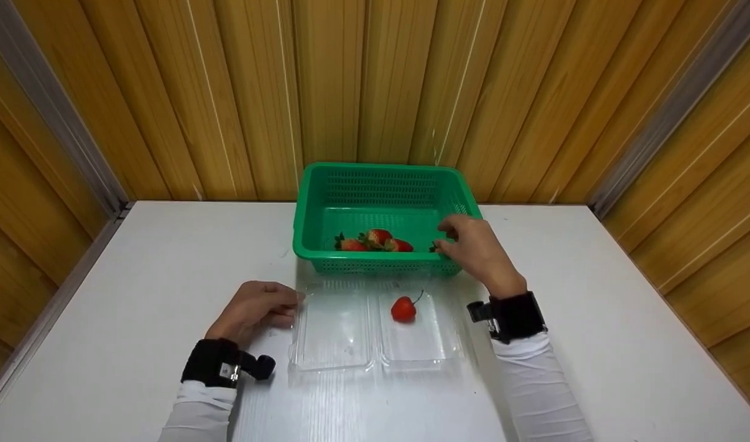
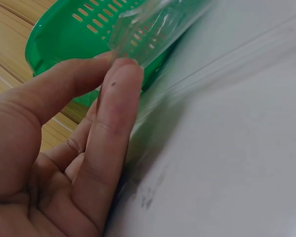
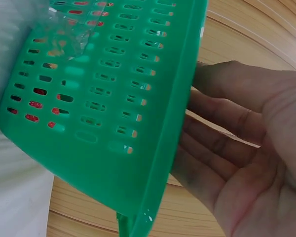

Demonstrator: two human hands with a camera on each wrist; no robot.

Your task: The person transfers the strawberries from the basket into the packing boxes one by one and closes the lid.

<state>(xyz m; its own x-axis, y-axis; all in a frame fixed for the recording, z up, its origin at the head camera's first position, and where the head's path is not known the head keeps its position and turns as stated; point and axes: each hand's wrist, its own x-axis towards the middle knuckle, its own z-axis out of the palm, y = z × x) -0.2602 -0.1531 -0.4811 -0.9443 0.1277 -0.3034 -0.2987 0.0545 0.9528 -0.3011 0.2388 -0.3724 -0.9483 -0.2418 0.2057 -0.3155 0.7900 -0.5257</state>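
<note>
My left hand [image 1: 261, 309] pinches the left edge of a clear plastic container [image 1: 335, 359] between thumb and fingers; the left wrist view shows the thin plastic at the fingertips. A bright red fruit with a long thin stem [image 1: 403, 309] lies in the container's right half. Over the right front of a green basket [image 1: 381, 255], my right hand [image 1: 479, 248] reaches in, thumb and index finger apart. Green leaves [image 1: 434, 247] show by the thumb tip. The basket's rim hides the right fingertips in the right wrist view. Several strawberries [image 1: 378, 237] lie at the basket's front.
The basket stands at the back of a white table [image 1: 185, 264], near a wood-patterned wall [image 1: 332, 80]. Right in front of it lies the container. A similar wall [image 1: 706, 202] rises along the right side.
</note>
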